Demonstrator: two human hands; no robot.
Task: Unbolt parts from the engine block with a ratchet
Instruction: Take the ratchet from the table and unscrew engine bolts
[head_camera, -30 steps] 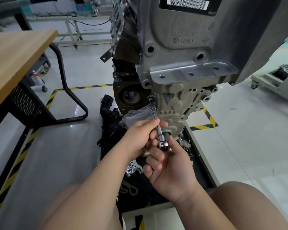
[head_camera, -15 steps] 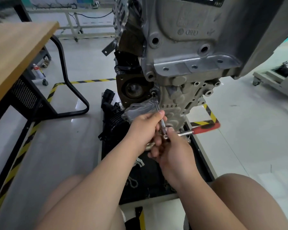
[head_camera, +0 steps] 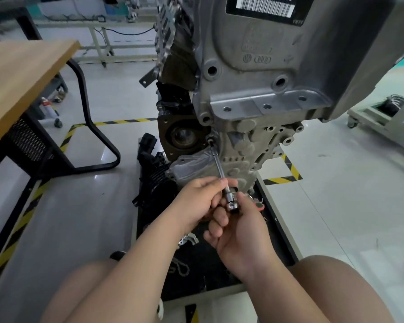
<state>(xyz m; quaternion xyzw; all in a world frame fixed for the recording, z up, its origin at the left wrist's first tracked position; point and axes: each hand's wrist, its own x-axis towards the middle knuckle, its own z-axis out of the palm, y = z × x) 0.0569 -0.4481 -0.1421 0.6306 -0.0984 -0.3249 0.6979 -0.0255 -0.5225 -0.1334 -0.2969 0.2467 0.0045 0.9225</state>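
A grey engine block hangs upright in front of me. A ratchet with a long thin extension bar runs from a bolt beside the dark round housing down to the ratchet head. My left hand pinches the lower end of the extension bar. My right hand grips the ratchet just below its head; its handle is mostly hidden under the palm, with a red tip showing to the right.
A wooden workbench with a black tube frame stands to the left. A black floor tray under the engine holds loose parts and a black component. Yellow-black tape marks the floor. A wheeled cart stands at right.
The ratchet handle swung from pointing right back under my right hand, so the ratchet head faces me again. My left hand stayed on the extension bar. The view shifted slightly downward.
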